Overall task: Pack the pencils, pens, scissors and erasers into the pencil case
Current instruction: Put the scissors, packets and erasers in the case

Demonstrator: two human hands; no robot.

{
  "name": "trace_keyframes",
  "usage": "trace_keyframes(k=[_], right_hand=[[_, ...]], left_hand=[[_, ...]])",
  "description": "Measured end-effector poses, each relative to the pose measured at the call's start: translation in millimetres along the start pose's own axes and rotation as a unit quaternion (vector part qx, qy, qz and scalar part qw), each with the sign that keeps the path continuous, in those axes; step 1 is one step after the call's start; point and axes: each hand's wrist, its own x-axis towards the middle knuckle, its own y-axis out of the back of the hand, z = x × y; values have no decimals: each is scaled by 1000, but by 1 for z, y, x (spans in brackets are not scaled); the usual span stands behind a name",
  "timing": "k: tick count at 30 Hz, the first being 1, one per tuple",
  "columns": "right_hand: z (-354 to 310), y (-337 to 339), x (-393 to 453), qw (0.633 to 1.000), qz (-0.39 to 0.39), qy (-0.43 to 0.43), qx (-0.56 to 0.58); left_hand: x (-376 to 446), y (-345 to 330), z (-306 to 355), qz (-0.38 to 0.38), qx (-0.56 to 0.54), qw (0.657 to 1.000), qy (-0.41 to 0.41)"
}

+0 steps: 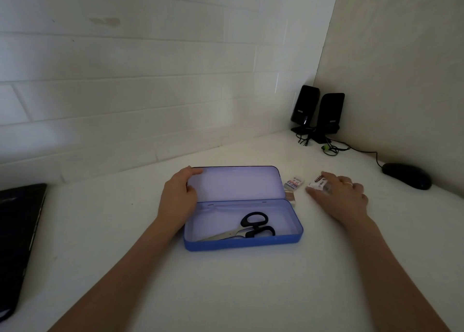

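Observation:
A blue pencil case (288, 238) lies open on the white table, its lid (236, 183) tilted up at the back. Black-handled scissors (251, 228) lie inside its tray. My left hand (178, 198) grips the lid's left edge, thumb on the inside and fingers over the top corner. To the right of the case lies a wrapped eraser (294, 182), with another small eraser (291, 196) just below it by the case's corner. My right hand (344, 196) pinches a third eraser (318, 182) in a white and red wrapper on the table.
Two black speakers (317, 110) with cables stand in the back right corner. A black mouse (406, 176) sits at the right by the wall. A dark laptop (17, 243) lies at the left edge. The tiled wall runs behind the case.

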Motion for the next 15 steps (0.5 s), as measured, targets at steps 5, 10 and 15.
trace_keyframes(k=[5,10,15], right_hand=[[-1,4,-2,998,9,-39,50],[-11,8,-8,987,41,-21,152],[-56,30,-40,937,-33,168,304]], left_hand=[[0,0,0,1,11,1000,2],[0,0,0,-1,12,1000,7],[0,1,0,-5,5,1000,8]])
